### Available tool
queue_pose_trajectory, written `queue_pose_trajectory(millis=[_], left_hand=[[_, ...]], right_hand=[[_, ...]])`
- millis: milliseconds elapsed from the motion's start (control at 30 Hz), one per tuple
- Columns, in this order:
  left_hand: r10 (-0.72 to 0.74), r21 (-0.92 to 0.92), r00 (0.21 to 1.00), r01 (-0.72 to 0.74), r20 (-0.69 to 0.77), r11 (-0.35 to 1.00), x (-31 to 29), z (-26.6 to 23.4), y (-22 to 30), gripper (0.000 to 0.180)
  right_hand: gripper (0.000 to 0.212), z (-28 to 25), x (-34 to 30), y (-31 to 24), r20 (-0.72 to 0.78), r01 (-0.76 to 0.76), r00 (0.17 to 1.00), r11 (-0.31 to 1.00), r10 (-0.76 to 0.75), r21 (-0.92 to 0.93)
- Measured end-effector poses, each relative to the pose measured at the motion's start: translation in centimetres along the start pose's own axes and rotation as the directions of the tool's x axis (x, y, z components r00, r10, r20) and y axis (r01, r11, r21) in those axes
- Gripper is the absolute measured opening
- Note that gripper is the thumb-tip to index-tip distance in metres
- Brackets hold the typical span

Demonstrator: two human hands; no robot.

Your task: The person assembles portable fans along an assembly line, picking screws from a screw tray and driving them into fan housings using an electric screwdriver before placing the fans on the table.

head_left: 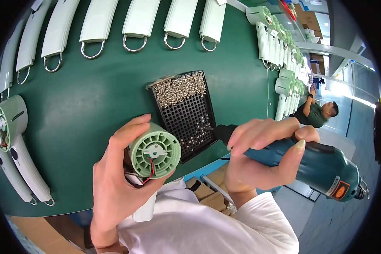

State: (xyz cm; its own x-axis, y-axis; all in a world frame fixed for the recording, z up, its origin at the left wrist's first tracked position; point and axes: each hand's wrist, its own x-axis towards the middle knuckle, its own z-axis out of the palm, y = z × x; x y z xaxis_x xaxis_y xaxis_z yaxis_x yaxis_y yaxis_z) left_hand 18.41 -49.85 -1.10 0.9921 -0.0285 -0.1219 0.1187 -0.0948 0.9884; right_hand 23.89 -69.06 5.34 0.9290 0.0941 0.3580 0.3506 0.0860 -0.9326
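Left hand (112, 169) curled round one pale-green fan housing (160, 148), open ribbed end up, in front of the body and just beside one black screw tray (180, 116); right hand (269, 137) wrapped round one teal electric screwdriver (315, 167), bit over scattered screws (194, 137), contact unclear. Both hands occupied, screws too many to count. At least seven white handles (98, 21) with metal loops along the far bench (76, 110), two fans (19, 112) at left.
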Motion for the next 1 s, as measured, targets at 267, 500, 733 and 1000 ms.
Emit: queue_pose_trajectory(millis=[267,500,733,1000], left_hand=[[-0.038,-0.039,0.999,0.038,0.013,0.999,0.0,-0.5,0.2,0.068],[-0.011,-0.027,0.999,0.012,0.053,1.0,-0.1,-1.0,0.1,0.069],[-0.011,0.038,0.999,0.01,0.047,0.999,-0.3,-1.3,0.1,0.065],[-0.062,0.016,0.993,0.061,0.098,0.998,-0.2,-1.7,0.3,0.064]], right_hand=[[0.025,0.4,0.0,-0.2,0.05,0.004,0.999,0.996,0.001,-0.086],[0.027,1.8,0.4,-1.4,-0.014,0.215,0.977,0.976,-0.214,0.025],[0.03,6.2,0.7,-2.6,0.014,0.409,0.908,0.893,-0.419,0.185],[0.05,8.8,2.1,-1.9,0.489,0.165,0.799,0.91,-0.349,0.38]])
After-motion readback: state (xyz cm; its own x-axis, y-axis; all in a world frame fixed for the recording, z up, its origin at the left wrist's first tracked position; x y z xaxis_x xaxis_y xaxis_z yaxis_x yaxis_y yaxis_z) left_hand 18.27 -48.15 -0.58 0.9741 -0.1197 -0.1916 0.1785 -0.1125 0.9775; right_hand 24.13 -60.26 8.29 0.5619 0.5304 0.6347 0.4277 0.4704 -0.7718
